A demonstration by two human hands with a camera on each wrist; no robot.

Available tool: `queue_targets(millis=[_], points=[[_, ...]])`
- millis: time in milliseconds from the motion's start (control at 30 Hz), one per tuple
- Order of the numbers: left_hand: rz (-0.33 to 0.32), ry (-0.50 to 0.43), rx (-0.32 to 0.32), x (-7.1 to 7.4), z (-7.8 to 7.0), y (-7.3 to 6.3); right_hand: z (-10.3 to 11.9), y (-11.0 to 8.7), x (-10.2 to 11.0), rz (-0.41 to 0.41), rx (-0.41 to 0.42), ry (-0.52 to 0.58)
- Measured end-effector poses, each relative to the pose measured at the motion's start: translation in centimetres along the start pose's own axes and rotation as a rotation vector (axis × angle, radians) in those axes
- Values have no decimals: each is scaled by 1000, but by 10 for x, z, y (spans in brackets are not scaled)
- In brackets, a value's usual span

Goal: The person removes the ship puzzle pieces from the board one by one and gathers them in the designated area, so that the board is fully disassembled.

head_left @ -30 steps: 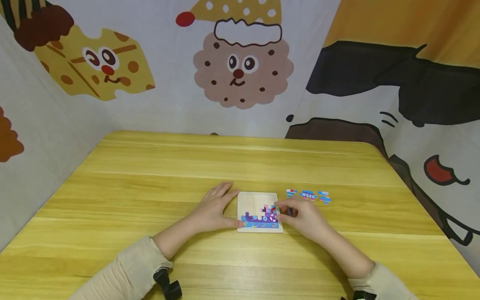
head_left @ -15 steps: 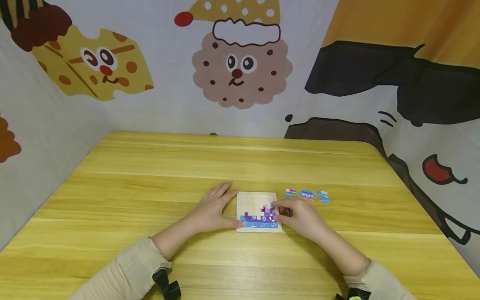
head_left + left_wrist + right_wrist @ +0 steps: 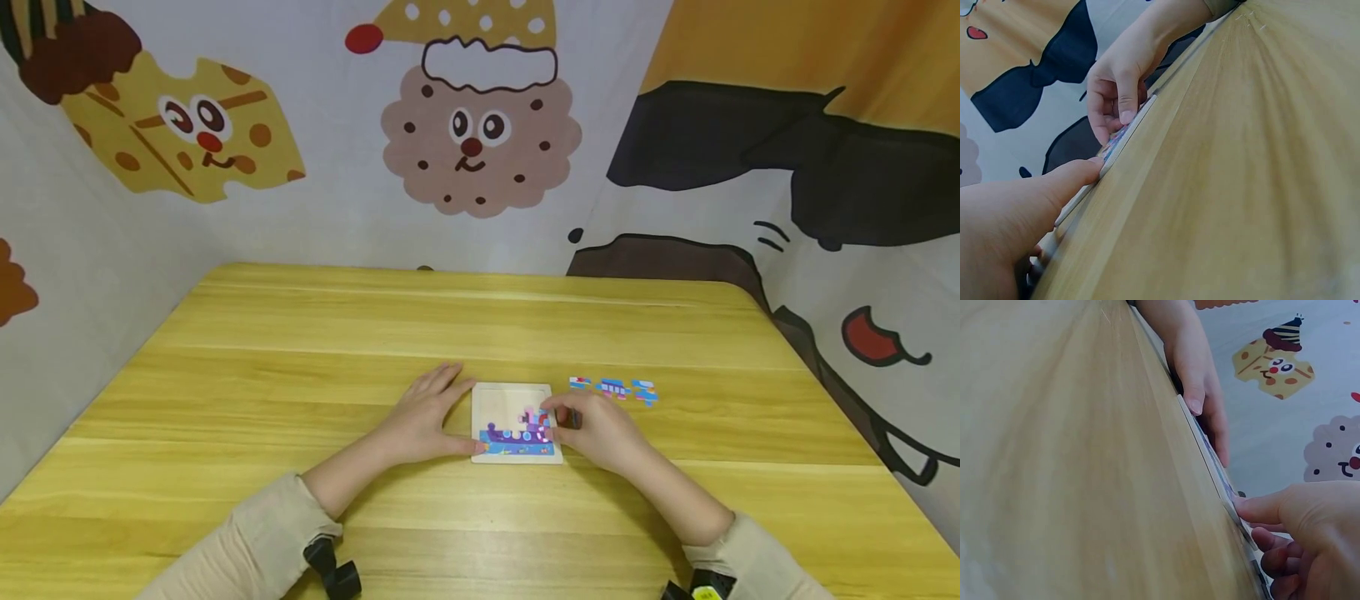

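Observation:
A square wooden jigsaw puzzle board [image 3: 514, 460] lies flat on the table, its lower part filled with pieces of a purple and blue boat picture. The upper part shows bare wood. At its left side rests my left hand [image 3: 423, 421], fingers spread, thumb on the front left corner and index finger by the back left corner. My right hand [image 3: 603, 429] is at the right side, thumb and curled index finger pinching a pink and red puzzle piece [image 3: 542, 422] at the picture's right edge. The fingertips partly hide that piece.
Three loose puzzle pieces lie behind my right hand: a left one [image 3: 580, 382], a middle one [image 3: 613, 387] and a right one [image 3: 645, 392]. The wooden table [image 3: 337, 317] reaches back to a cartoon-printed cloth [image 3: 322, 225].
My right fingertips have shifted slightly left onto the board's right edge, and the right forearm has come in a little. My left hand stays in place. The view has drifted slightly.

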State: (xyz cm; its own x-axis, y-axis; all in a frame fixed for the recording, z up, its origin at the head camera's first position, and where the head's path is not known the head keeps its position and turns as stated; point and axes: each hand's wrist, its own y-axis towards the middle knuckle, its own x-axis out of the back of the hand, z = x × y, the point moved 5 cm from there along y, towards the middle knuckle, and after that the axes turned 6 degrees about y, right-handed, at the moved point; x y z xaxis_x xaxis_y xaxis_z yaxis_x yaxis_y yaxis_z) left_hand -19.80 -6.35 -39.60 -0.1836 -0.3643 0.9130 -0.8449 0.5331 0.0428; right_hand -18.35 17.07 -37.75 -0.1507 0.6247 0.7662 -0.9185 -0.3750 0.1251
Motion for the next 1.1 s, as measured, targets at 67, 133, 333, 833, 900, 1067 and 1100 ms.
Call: queue_targets(millis=[67,133,333,833,900,1067,1100], points=[[-1,2,1,0,0,0,0,0,0,-10,-1,8],[0,4,2,0,1,0,0,0,0,-20,-2,11],[6,11,-1,-1,1,0,2,-2,-1,-52,6,-19],[-6,-3,-12,1,0,-1,6,-7,-2,-81,4,51],[-8,-5,-13,1,0,-1,6,-7,-3,-75,13,69],[-9,-6,-14,1,-1,-1,7,-8,-5,-68,33,88],[-8,-5,-13,1,-1,-1,7,-8,-5,-68,33,93]])
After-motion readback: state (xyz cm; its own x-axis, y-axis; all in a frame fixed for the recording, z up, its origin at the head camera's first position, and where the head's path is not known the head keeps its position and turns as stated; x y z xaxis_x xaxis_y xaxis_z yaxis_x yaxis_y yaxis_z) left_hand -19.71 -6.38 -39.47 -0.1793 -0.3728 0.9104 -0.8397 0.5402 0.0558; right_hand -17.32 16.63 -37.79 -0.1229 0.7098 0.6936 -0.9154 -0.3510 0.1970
